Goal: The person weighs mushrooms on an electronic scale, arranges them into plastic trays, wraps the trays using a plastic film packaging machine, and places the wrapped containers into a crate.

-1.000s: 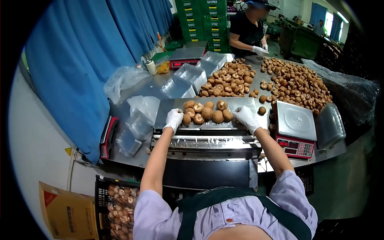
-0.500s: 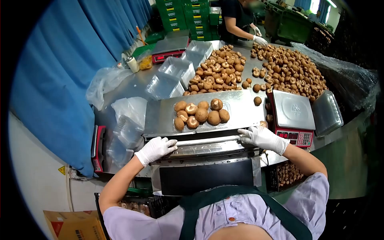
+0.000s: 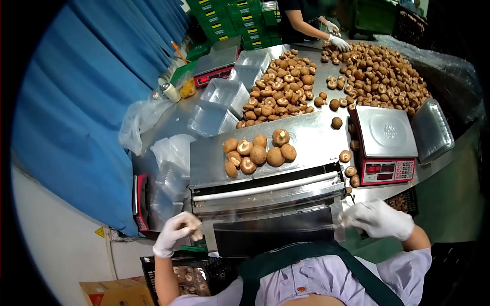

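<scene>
My left hand (image 3: 178, 233), in a white glove, is closed in a pinch at the left front of the wrapping machine (image 3: 275, 196). My right hand (image 3: 380, 219), also gloved, pinches at its right front. A faint clear plastic film (image 3: 270, 210) stretches between them over the black plate (image 3: 273, 232); its edges are hard to see. Behind the white roller (image 3: 265, 187), several brown mushrooms (image 3: 259, 154) sit in two rough rows on the metal top (image 3: 311, 140). Any tray under them is barely visible.
Mushroom heaps (image 3: 283, 86) cover the far table. A red scale (image 3: 385, 137) and clear trays (image 3: 433, 131) stand right; more trays (image 3: 224, 97) and a plastic bag (image 3: 143, 120) lie left. Across the table, a co-worker's gloved hand (image 3: 339, 43) touches mushrooms. A crate (image 3: 191, 278) sits below.
Both my hands have left the roller bar and moved back toward my body and outward, drawing film over the black plate. The view has shifted slightly. The mushrooms stay on the metal top.
</scene>
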Action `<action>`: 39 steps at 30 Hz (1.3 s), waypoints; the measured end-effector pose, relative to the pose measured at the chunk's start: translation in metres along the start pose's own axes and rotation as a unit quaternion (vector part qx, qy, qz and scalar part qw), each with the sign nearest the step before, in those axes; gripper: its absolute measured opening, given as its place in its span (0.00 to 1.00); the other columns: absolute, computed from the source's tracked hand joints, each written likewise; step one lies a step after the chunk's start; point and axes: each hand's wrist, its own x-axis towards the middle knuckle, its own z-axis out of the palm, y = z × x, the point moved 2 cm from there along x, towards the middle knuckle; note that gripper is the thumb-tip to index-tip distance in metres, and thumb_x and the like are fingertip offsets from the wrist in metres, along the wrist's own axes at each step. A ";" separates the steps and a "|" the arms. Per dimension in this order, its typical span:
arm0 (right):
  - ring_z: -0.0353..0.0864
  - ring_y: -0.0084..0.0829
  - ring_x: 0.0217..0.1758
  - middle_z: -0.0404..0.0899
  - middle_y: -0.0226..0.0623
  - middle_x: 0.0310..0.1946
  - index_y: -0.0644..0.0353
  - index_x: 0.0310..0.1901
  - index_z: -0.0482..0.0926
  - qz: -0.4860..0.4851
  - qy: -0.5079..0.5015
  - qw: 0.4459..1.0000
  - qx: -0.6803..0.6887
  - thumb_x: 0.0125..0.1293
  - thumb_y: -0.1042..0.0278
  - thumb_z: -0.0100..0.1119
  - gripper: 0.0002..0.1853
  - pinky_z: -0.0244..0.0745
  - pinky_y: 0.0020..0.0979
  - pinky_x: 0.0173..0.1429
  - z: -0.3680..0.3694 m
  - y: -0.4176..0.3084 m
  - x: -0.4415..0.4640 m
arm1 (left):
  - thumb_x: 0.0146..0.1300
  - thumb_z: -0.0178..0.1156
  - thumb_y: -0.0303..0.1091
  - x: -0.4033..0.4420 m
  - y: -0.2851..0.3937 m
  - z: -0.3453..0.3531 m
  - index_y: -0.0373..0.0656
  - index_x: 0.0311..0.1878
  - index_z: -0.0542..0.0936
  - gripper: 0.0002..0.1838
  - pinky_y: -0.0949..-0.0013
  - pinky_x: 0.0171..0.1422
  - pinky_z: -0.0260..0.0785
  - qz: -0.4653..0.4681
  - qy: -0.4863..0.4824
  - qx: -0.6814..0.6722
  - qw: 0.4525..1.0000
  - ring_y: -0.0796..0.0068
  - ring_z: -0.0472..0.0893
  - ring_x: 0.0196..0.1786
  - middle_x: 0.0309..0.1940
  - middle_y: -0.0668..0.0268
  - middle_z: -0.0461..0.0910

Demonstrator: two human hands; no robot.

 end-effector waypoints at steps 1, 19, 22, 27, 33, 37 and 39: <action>0.83 0.26 0.32 0.81 0.32 0.35 0.56 0.40 0.77 -0.120 0.027 0.992 -0.003 0.61 0.75 0.58 0.06 0.77 0.26 0.30 -0.012 -0.009 0.000 | 0.55 0.65 0.41 -0.008 0.006 -0.008 0.33 0.32 0.72 0.19 0.67 0.32 0.75 0.057 0.069 -0.014 0.996 0.64 0.81 0.27 0.27 0.54 0.78; 0.60 0.51 0.68 0.59 0.59 0.64 0.64 0.59 0.70 -0.114 0.177 0.955 -0.209 0.64 0.69 0.51 0.22 0.60 0.42 0.70 0.003 0.188 0.254 | 0.63 0.54 0.26 0.293 -0.013 -0.049 0.39 0.63 0.69 0.24 0.64 0.72 0.54 0.235 0.067 0.479 0.843 0.57 0.61 0.70 0.70 0.49 0.55; 0.61 0.54 0.68 0.61 0.59 0.63 0.64 0.57 0.72 -0.119 0.160 0.971 -0.132 0.64 0.70 0.51 0.20 0.60 0.42 0.70 0.001 0.187 0.241 | 0.64 0.52 0.27 0.274 -0.013 -0.041 0.37 0.63 0.70 0.22 0.67 0.70 0.56 0.206 0.065 0.433 0.875 0.59 0.63 0.69 0.71 0.50 0.53; 0.62 0.54 0.67 0.62 0.60 0.63 0.65 0.56 0.72 -0.145 0.177 0.970 -0.088 0.63 0.70 0.53 0.20 0.60 0.41 0.69 -0.006 0.177 0.240 | 0.66 0.48 0.27 0.252 -0.019 -0.045 0.36 0.63 0.70 0.22 0.72 0.65 0.60 0.160 0.096 0.272 0.944 0.64 0.63 0.69 0.72 0.52 0.50; 0.63 0.52 0.67 0.63 0.59 0.62 0.66 0.56 0.71 -0.156 0.200 0.960 -0.122 0.62 0.72 0.52 0.20 0.61 0.41 0.69 -0.007 0.169 0.247 | 0.65 0.51 0.28 0.243 -0.008 -0.047 0.38 0.63 0.70 0.23 0.65 0.68 0.57 0.191 0.104 0.487 0.846 0.56 0.62 0.69 0.71 0.48 0.53; 0.63 0.52 0.67 0.63 0.58 0.62 0.67 0.56 0.71 -0.147 0.214 0.940 -0.222 0.61 0.73 0.52 0.20 0.61 0.42 0.69 -0.008 0.178 0.253 | 0.62 0.53 0.27 0.253 0.002 -0.043 0.40 0.64 0.69 0.24 0.62 0.72 0.52 0.194 0.129 0.597 0.767 0.53 0.60 0.70 0.71 0.48 0.54; 0.63 0.52 0.66 0.64 0.58 0.61 0.67 0.55 0.71 -0.139 0.229 0.940 -0.212 0.61 0.73 0.52 0.19 0.61 0.42 0.69 -0.009 0.179 0.259 | 0.61 0.55 0.25 0.257 0.012 -0.044 0.42 0.64 0.69 0.25 0.62 0.72 0.52 0.203 0.164 0.547 0.795 0.54 0.58 0.71 0.70 0.50 0.55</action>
